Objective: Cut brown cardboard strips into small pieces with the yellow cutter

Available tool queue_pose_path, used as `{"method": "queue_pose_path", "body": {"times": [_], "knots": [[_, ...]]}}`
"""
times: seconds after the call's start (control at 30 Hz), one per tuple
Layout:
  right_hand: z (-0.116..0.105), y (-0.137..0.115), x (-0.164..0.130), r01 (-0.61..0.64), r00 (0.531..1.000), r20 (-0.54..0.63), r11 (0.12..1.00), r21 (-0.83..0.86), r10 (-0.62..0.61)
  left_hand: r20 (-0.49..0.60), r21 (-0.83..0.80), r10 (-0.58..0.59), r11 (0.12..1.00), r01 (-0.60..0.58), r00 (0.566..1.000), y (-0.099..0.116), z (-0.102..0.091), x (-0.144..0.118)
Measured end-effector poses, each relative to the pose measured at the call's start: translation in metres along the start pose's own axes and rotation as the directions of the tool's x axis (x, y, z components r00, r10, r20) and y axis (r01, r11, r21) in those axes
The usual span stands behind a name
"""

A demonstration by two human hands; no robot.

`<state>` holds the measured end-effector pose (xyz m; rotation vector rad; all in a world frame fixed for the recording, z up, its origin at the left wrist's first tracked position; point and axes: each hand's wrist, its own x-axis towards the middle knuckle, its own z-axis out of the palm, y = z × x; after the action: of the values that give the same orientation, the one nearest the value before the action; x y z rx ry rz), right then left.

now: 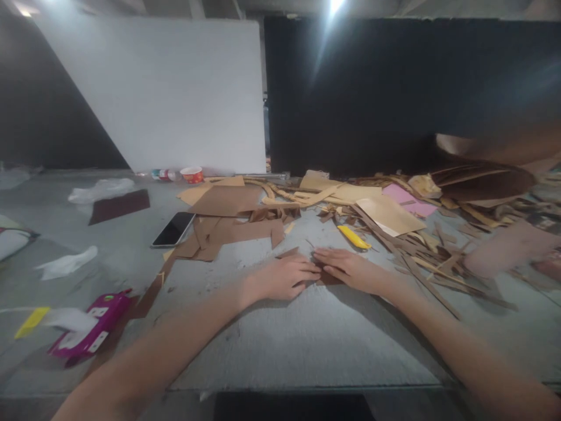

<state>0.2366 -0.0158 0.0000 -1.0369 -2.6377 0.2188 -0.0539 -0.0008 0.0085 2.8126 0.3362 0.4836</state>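
Observation:
Both my hands are over a small brown piece of sheet [329,279] lying on the grey table [263,351]; whether it is paper or leather I cannot tell. My left hand [287,276] lies low on the left, its fingers together and pointing right, touching the sheet. From the right, my right hand [350,269] rests flat over the sheet, fingers stretched left, with the thumb slightly apart. The fingertips nearly meet and hide much of the piece. A small brown scrap [288,252] lies just beyond my left hand. Beyond my right hand is a yellow cutter-like tool [354,237].
Brown sheets [225,200] and a phone [173,229] lie at the left centre. A magenta box-like object [94,324] sits at the near left. Brown strips and scraps [438,257] cover the right side. A red-and-white cup [191,174] stands at the back by the white board [175,88].

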Motion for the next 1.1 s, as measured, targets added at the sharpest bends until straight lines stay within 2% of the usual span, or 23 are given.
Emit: {"method": "queue_pose_path", "body": {"times": [0.03, 0.1, 0.23, 0.4, 0.57, 0.67, 0.8, 0.93, 1.1], "knots": [[0.001, 0.0, -0.002, 0.025, 0.999, 0.04, 1.0, 0.017, -0.026, 0.008, -0.001, -0.005, 1.0, 0.005, 1.0, 0.0, 0.0, 0.0], [0.004, 0.008, -0.007, 0.002, 0.997, 0.074, 1.0, -0.003, -0.001, 0.02, 0.001, -0.018, 1.0, 0.018, 1.0, 0.0, 0.0, 0.0], [0.012, 0.035, -0.018, -0.167, 0.985, 0.009, 0.977, -0.134, 0.17, 0.023, 0.005, -0.017, 1.0, 0.017, 1.0, 0.002, -0.003, -0.002], [0.014, 0.049, -0.018, -0.228, 0.973, -0.063, 0.952, -0.205, 0.22, -0.019, 0.031, 0.007, 0.999, -0.007, 1.0, 0.0, -0.001, -0.004], [-0.002, 0.025, -0.01, -0.203, 0.975, -0.133, 0.959, -0.198, 0.179, -0.093, 0.148, -0.074, 0.985, 0.087, 0.993, -0.007, 0.012, -0.007], [-0.008, 0.001, -0.003, -0.064, 0.992, -0.115, 0.986, -0.152, 0.047, -0.143, 0.17, -0.141, 0.972, 0.164, 0.98, -0.012, 0.018, -0.009], [-0.004, -0.025, 0.003, 0.088, 0.992, -0.082, 0.988, -0.127, -0.099, -0.178, 0.09, -0.179, 0.976, 0.197, 0.968, -0.015, 0.019, -0.009], [0.002, -0.031, 0.006, 0.101, 0.99, -0.085, 0.983, -0.153, -0.114, -0.194, 0.024, -0.165, 0.985, 0.173, 0.967, -0.014, 0.015, -0.008], [0.002, -0.031, 0.005, 0.112, 0.992, -0.032, 0.963, -0.245, -0.123, -0.199, -0.004, -0.146, 0.989, 0.148, 0.969, -0.01, 0.011, -0.007]]}}
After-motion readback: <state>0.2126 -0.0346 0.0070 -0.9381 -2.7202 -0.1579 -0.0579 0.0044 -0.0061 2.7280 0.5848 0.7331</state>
